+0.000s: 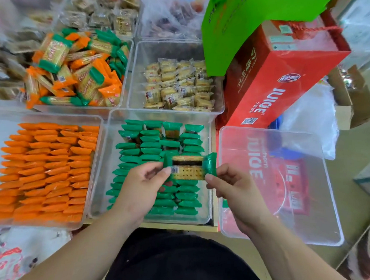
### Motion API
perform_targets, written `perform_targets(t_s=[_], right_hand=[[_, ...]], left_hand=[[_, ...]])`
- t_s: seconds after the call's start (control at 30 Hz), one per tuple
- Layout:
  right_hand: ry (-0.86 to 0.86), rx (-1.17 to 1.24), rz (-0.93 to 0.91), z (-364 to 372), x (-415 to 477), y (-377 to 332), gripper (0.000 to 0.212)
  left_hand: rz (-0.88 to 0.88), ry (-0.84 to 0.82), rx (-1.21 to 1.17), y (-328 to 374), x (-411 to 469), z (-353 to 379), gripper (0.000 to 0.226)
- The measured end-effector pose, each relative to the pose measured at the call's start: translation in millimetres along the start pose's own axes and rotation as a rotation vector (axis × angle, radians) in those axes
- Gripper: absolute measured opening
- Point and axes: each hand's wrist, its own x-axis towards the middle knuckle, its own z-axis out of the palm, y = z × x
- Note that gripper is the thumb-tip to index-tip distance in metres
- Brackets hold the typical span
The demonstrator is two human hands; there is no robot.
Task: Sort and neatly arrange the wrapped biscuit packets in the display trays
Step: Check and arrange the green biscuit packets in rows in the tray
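Green packet (188, 169): one, its window showing a biscuit and a barcode label, hovering level above the green tray (204, 214).
Left hand (142, 185): grip pinching the packet's left end between thumb and fingertips.
Right hand (235, 190): grip pinching the packet's right end the same way.
Green rows (149, 142): lying in columns inside the green tray, on the worktop.
Orange tray (99, 123): sitting just left of the green tray, carrying orange packets (43, 170) in overlapping rows.
Mixed tray (127, 75): sitting behind, holding a loose heap of orange and green packets.
Pale packets (179, 83): filling the tray beside it.
Red juice carton (281, 80): standing at the right, behind another transparent tray (283, 210).
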Motion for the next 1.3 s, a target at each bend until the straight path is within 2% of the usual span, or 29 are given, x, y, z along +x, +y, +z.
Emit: perform_targets(t_s=[0.1, 0.23, 0.43, 0.57, 0.63, 0.73, 0.87, 0.93, 1.03, 1.1, 1.23, 1.3], right_hand=[[-0.048, 0.012, -0.008, -9, -13, 4, 0.026], [-0.051, 0.083, -0.039, -19, -30, 5, 0.014], [-0.118, 0.077, -0.096, -29, -45, 3, 0.027], [-0.367, 0.475, 0.051, -32, -54, 10, 0.016], [-0.468, 0.649, 0.114, -32, -58, 15, 0.022], [-0.504, 0.743, 0.127, -36, -59, 17, 0.034], [-0.447, 0.651, 0.075, -40, -60, 14, 0.046], [-0.373, 0.558, 0.002, -41, -61, 15, 0.045], [-0.240, 0.442, -0.124, -42, -64, 15, 0.027], [-0.213, 0.379, -0.159, -41, -67, 13, 0.017], [-0.206, 0.339, -0.109, -41, -70, 6, 0.050], [-0.187, 0.247, -0.108, -43, -70, 5, 0.047]], left_hand=[[-0.007, 0.078, -0.091, 13, -29, -1, 0.008], [0.041, 0.064, -0.102, 25, -63, -2, 0.010], [0.042, 0.044, -0.163, 26, -88, -5, 0.008], [0.026, -0.008, -0.284, 24, -99, -4, 0.011], [0.014, -0.013, -0.317, 23, -103, -1, 0.012], [0.013, 0.003, -0.315, 21, -108, 3, 0.012], [0.044, 0.037, -0.291, 22, -111, 4, 0.010], [0.050, 0.047, -0.313, 25, -112, 3, 0.009], [0.079, 0.044, -0.312, 27, -113, 0, 0.020], [0.107, 0.039, -0.320, 29, -115, -1, 0.027], [0.097, 0.027, -0.301, 31, -116, 0, 0.032], [0.103, 0.021, -0.229, 30, -115, -1, 0.031]])
